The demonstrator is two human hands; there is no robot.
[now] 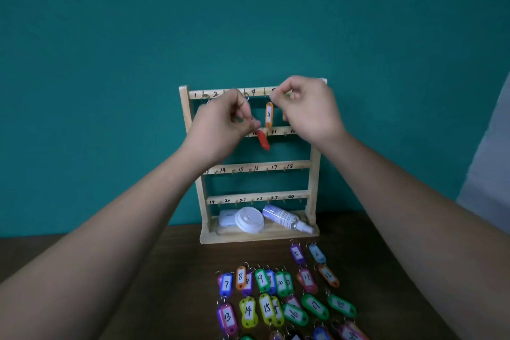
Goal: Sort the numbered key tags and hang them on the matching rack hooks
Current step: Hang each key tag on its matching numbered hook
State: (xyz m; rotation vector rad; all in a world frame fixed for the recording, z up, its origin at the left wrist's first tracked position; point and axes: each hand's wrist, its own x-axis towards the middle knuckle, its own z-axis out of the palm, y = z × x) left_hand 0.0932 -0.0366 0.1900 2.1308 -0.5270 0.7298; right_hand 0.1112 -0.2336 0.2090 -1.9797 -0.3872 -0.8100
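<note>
**Both hands up at the rack's top rail**

The right hand (309, 107) pinches the ring of an orange tag marked 4 (269, 114), which dangles below its fingertips. Just left, the left hand (220, 127) grips a red tag (263, 139). Below both wrists, numbered tags (276, 298) lie on the table (165, 270)

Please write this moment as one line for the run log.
left hand: holds red tag | right hand: hangs orange tag 4 on rack | other tags: on table

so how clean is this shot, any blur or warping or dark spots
Head view: wide-angle warping bows the forearms outward and tilts the rack; the red tag under the left hand is motion-smeared; the tags at the bottom edge go dim and soft; no glare.
</note>
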